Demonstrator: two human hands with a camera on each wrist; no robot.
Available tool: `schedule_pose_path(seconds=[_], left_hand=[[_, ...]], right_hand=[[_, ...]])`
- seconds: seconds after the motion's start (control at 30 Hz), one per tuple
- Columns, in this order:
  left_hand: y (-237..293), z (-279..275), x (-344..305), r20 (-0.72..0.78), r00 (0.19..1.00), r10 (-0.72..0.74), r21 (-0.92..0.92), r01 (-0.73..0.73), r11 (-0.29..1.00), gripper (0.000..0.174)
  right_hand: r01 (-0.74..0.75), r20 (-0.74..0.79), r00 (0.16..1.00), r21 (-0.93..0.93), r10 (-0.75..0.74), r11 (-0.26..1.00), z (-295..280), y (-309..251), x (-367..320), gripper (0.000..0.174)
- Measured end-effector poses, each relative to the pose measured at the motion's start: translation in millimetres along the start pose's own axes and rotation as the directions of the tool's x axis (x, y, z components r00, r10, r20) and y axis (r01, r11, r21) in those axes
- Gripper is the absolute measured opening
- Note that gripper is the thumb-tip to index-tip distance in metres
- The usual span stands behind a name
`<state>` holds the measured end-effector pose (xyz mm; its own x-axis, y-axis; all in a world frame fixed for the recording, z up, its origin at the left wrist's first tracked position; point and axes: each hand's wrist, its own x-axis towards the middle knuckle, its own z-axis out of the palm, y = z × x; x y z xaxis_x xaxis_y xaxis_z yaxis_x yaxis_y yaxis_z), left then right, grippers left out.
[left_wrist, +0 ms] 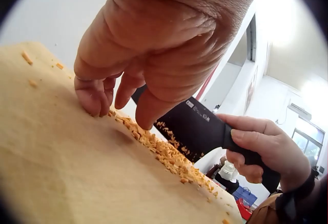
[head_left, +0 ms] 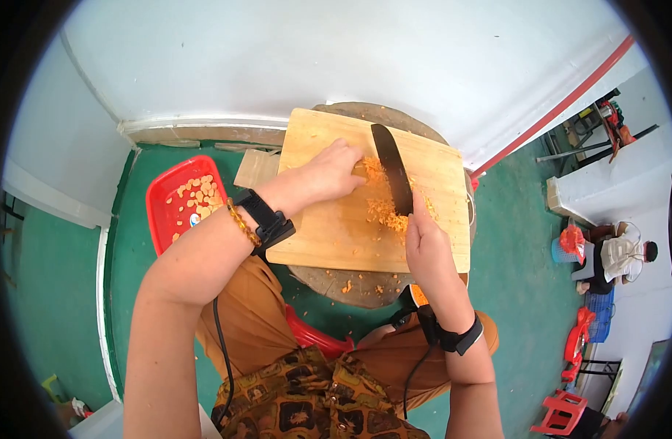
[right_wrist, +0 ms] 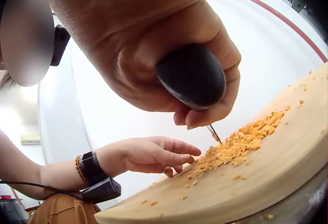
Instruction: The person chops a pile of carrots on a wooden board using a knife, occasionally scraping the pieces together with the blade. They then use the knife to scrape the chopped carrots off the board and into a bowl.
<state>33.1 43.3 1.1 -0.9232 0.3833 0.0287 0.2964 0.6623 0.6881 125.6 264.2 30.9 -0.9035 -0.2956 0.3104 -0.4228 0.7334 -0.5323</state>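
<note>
The finely chopped carrot, or what looks like it, (head_left: 383,212) lies in a loose orange heap on the wooden cutting board (head_left: 336,238), with crumbs strewn round it. A black-bladed kitchen knife (head_left: 393,167) stands among the bits, its tip pointing away from the seated person, and the right hand (head_left: 429,252) has its fingers wrapped round the handle. Across from it, the left hand (head_left: 325,174) is empty as far as I can see, fingers spread loosely and bent down towards the board, the tips right beside the heap. I'd call this the mincing stage: the bits are small already but uneven. The next stroke calls for those left fingertips well clear of the edge, and the scattered pieces drawn back under the blade. Whether the edge is touching the wood, I can't tell from here. The board sits on a round wooden block (head_left: 336,284), with more crumbs on its top. Off by the left arm, a red plastic basin (head_left: 157,212) holds pale orange slices (head_left: 203,193) on the green floor (head_left: 508,241). Further off, beyond the right arm, someone else (head_left: 621,252) sits near a blue crate (head_left: 601,316).
</note>
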Motion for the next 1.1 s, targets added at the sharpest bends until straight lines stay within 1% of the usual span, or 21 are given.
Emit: schedule_pose_path(seconds=[0.1, 0.2, 0.3, 0.4, 0.5, 0.6, 0.7, 0.8, 0.9, 1.0, 1.1], left_hand=[[2, 8, 1, -0.029, 0.999, 0.024, 0.024, -0.023, 0.999, 0.040], [8, 13, 7, 0.057, 0.997, 0.053, 0.100, -0.059, 0.993, 0.037], [8, 25, 9, 0.030, 0.992, 0.119, 0.098, -0.121, 0.988, 0.033], [12, 26, 11, 0.053, 0.981, 0.185, 0.059, -0.188, 0.980, 0.029], [18, 28, 8, 0.010, 0.976, 0.217, -0.009, -0.217, 0.976, 0.027], [17, 21, 7, -0.024, 0.968, 0.249, -0.091, -0.250, 0.964, 0.026], [11, 16, 9, -0.028, 0.988, 0.151, 0.007, -0.151, 0.989, 0.025], [4, 10, 9, -0.029, 0.991, 0.131, -0.026, -0.131, 0.991, 0.023], [7, 3, 9, 0.112, 0.993, 0.043, 0.016, -0.045, 0.999, 0.022], [4, 5, 6, 0.066, 0.995, 0.071, -0.044, -0.068, 0.997, 0.021], [10, 5, 2, 0.077, 0.997, 0.023, -0.022, -0.022, 1.000, 0.020]], right_hand=[[-0.094, 0.057, 0.994, 0.042, 0.091, 0.995, -10, -5, 1, 0.045], [-0.191, 0.040, 0.981, 0.067, 0.189, 0.979, -16, -14, 3, 0.044], [-0.102, 0.048, 0.994, -0.030, 0.103, 0.994, -6, 1, 0, 0.044], [-0.065, 0.019, 0.998, 0.054, 0.064, 0.996, -10, 3, 2, 0.045], [-0.235, 0.060, 0.971, 0.097, 0.230, 0.967, -17, -13, 3, 0.045], [-0.067, 0.045, 0.997, -0.010, 0.067, 0.998, -6, 0, 0, 0.045], [-0.145, 0.060, 0.988, 0.087, 0.140, 0.986, -11, -3, 0, 0.046], [-0.099, 0.003, 0.995, 0.111, 0.100, 0.989, -12, -10, 2, 0.045], [-0.067, 0.057, 0.996, -0.021, 0.068, 0.998, -3, -4, 0, 0.046], [-0.026, 0.010, 1.000, 0.055, 0.025, 0.998, -6, 0, 0, 0.047], [0.022, -0.052, 0.998, 0.056, -0.019, 0.998, -6, -3, 2, 0.047]])
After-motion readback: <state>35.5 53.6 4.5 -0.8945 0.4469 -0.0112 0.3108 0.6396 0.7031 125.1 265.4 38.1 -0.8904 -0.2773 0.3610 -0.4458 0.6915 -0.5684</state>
